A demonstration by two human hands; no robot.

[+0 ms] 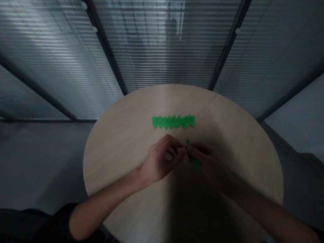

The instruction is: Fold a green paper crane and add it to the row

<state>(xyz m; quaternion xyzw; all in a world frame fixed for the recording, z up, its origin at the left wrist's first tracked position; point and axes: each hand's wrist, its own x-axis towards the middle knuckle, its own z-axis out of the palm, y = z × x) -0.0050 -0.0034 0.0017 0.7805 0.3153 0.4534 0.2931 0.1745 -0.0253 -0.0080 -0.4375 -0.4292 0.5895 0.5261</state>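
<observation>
Pinched in my right hand (209, 160) is a folded piece of green paper (194, 162), with a pointed tip up and a longer part hanging below the fingers. The thumb and fingertips of my left hand (162, 157) are closed together at the paper's left edge, so both hands grip it above the table. Just beyond my hands, a row of several small folded green paper pieces (173, 122) lies on the table, each with pointed ends, some overlapping toward the right.
The round wooden table (113, 145) spreads under both arms, its far rim near a glass partition with blinds (167, 60). Dark frame posts (106, 47) divide the glass. A grey floor (45, 162) shows at left. My shadow darkens the table's near part.
</observation>
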